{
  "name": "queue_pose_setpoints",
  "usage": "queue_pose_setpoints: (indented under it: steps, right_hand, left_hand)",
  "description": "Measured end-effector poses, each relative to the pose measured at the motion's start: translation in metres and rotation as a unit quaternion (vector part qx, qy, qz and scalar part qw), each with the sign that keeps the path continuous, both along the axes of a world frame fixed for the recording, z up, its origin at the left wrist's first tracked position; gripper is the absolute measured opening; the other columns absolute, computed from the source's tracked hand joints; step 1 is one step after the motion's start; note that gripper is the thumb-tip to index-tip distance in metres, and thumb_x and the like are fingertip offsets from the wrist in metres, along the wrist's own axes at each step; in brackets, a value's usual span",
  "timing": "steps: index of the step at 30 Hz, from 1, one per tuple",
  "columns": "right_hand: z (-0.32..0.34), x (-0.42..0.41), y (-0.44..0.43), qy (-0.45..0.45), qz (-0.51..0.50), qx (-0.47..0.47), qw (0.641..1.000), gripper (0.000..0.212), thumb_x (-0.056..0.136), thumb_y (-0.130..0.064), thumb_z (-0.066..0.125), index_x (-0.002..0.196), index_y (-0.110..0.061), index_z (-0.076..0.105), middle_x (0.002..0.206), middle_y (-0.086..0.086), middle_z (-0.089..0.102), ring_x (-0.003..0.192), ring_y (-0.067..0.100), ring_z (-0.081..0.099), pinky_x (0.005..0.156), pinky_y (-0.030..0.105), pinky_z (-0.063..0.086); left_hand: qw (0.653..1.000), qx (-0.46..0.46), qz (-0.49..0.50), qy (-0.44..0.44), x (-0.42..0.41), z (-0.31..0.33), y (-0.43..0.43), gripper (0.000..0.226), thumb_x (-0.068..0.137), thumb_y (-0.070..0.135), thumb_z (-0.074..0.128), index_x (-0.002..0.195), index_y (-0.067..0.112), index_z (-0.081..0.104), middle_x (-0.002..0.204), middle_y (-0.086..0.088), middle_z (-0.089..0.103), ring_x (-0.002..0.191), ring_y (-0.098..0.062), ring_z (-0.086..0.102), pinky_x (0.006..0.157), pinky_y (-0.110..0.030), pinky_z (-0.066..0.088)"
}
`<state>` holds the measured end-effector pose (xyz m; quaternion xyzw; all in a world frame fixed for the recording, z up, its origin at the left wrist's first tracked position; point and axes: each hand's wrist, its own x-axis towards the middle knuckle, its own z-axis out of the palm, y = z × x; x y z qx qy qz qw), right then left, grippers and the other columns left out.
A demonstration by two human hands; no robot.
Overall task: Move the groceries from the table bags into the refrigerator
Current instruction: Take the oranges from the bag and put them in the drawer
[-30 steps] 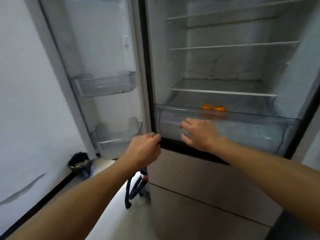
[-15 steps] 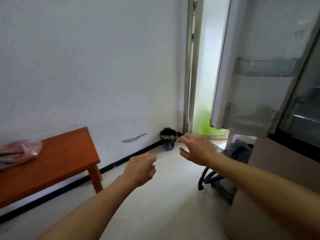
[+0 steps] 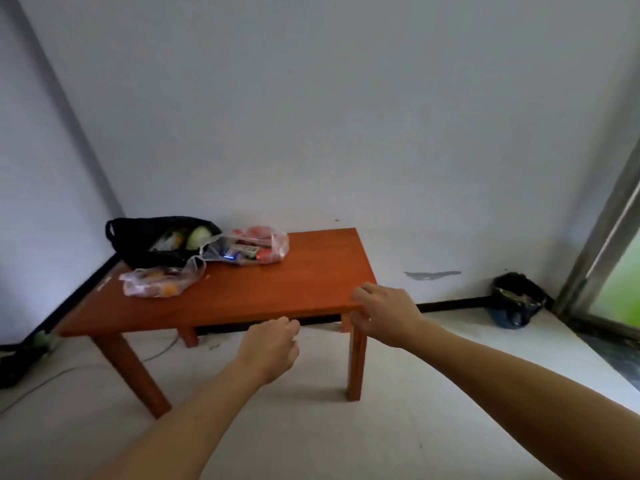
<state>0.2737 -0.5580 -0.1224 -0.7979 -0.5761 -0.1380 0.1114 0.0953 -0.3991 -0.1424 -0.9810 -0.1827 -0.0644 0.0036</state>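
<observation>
White wall behind table [image 3: 277, 289]; three bags [image 3: 166, 242] far corner (hands [image 3: 266, 348] empty, loosely curled).

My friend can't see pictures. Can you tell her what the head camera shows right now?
Two bare, empty hands, left hand loosely curled and right hand open, reach toward a low orange-brown table. At its far left end sit three grocery bags: a black bag, a clear bag of oranges and a pinkish bag of packets.

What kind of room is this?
Probably a plain room in a home, maybe by a kitchen. A low wooden table holds grocery bags, and a small bin sits by a doorway.
</observation>
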Motion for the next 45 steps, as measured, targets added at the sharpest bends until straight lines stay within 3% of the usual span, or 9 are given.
queue_pose_setpoints:
  steps: [5, 9, 14, 18, 23, 30, 35, 39, 45]
  right_hand:
    - [-0.014, 0.003, 0.115, -0.004, 0.063, -0.019, 0.998, 0.029, 0.092, -0.037, 0.051, 0.114, -0.019, 0.055, 0.104, -0.001, 0.059, 0.087, 0.021, 0.06, 0.062, 0.029, 0.04]
    - [-0.022, 0.023, 0.207, 0.001, 0.087, -0.03, 0.996, 0.029, 0.093, -0.039, 0.049, 0.115, -0.02, 0.052, 0.107, -0.001, 0.057, 0.091, 0.022, 0.059, 0.061, 0.029, 0.036]
    - [-0.025, 0.045, 0.318, 0.024, 0.122, -0.036, 0.992, 0.031, 0.094, -0.041, 0.049, 0.119, -0.023, 0.054, 0.109, -0.003, 0.059, 0.086, 0.016, 0.06, 0.06, 0.024, 0.038]
    - [-0.035, 0.043, 0.399, 0.055, 0.15, -0.052, 0.986, 0.034, 0.093, -0.043, 0.049, 0.12, -0.024, 0.054, 0.111, -0.003, 0.06, 0.087, 0.015, 0.06, 0.066, 0.027, 0.05]
    - [-0.057, 0.017, 0.493, 0.066, 0.186, -0.084, 0.977, 0.035, 0.094, -0.042, 0.049, 0.125, -0.025, 0.051, 0.113, -0.003, 0.056, 0.09, 0.015, 0.057, 0.071, 0.028, 0.048]
    - [-0.091, -0.023, 0.632, 0.078, 0.18, -0.096, 0.976, 0.037, 0.093, -0.041, 0.048, 0.128, -0.028, 0.05, 0.122, -0.003, 0.057, 0.1, 0.016, 0.059, 0.079, 0.034, 0.052]
    - [-0.106, -0.047, 0.709, 0.107, 0.141, -0.121, 0.977, 0.034, 0.096, -0.041, 0.046, 0.125, -0.025, 0.053, 0.127, -0.004, 0.054, 0.1, 0.017, 0.059, 0.074, 0.028, 0.048]
    - [-0.124, -0.054, 0.749, 0.128, 0.124, -0.133, 0.975, 0.034, 0.097, -0.04, 0.045, 0.124, -0.022, 0.052, 0.124, -0.002, 0.053, 0.101, 0.015, 0.056, 0.074, 0.026, 0.041]
    - [-0.157, -0.035, 0.811, 0.189, 0.088, -0.133, 0.969, 0.026, 0.097, -0.035, 0.046, 0.113, -0.019, 0.059, 0.111, 0.0, 0.057, 0.092, 0.018, 0.059, 0.083, 0.036, 0.044]
  left_hand:
    - [0.998, 0.012, 0.059, 0.009, -0.016, -0.016, 0.089, 0.022, 0.095, 0.03, 0.045, 0.111, 0.02, 0.056, 0.107, 0.003, 0.06, 0.096, -0.017, 0.059, 0.078, -0.033, 0.048]
    - [0.995, 0.012, 0.103, 0.007, -0.006, -0.014, 0.166, 0.018, 0.094, 0.028, 0.045, 0.106, 0.021, 0.057, 0.101, 0.003, 0.06, 0.09, -0.017, 0.059, 0.075, -0.033, 0.05]
    - [0.988, -0.002, 0.151, 0.007, -0.001, -0.011, 0.257, 0.014, 0.093, 0.03, 0.046, 0.101, 0.022, 0.056, 0.095, 0.006, 0.058, 0.086, -0.014, 0.058, 0.073, -0.031, 0.049]
    - [0.978, -0.027, 0.207, 0.005, -0.019, -0.022, 0.322, 0.013, 0.093, 0.031, 0.049, 0.099, 0.024, 0.057, 0.092, 0.01, 0.057, 0.08, -0.009, 0.056, 0.069, -0.026, 0.048]
    - [0.965, -0.05, 0.258, 0.019, -0.045, -0.043, 0.407, 0.012, 0.093, 0.03, 0.048, 0.101, 0.025, 0.056, 0.095, 0.01, 0.058, 0.082, -0.009, 0.056, 0.071, -0.024, 0.046]
    - [0.968, -0.065, 0.24, 0.027, -0.082, -0.071, 0.549, 0.014, 0.094, 0.03, 0.046, 0.103, 0.024, 0.055, 0.092, 0.011, 0.054, 0.079, -0.007, 0.053, 0.065, -0.021, 0.038]
    - [0.976, -0.063, 0.202, 0.046, -0.099, -0.076, 0.64, 0.011, 0.095, 0.028, 0.047, 0.099, 0.024, 0.056, 0.09, 0.012, 0.054, 0.077, -0.005, 0.051, 0.066, -0.019, 0.037]
    - [0.981, -0.075, 0.176, 0.041, -0.087, -0.086, 0.693, 0.015, 0.095, 0.025, 0.045, 0.102, 0.022, 0.058, 0.099, 0.006, 0.064, 0.075, -0.006, 0.053, 0.064, -0.02, 0.04]
    - [0.981, -0.131, 0.131, 0.064, -0.048, -0.129, 0.751, 0.026, 0.096, 0.015, 0.044, 0.118, 0.018, 0.058, 0.125, 0.001, 0.059, 0.106, -0.016, 0.06, 0.08, -0.026, 0.047]
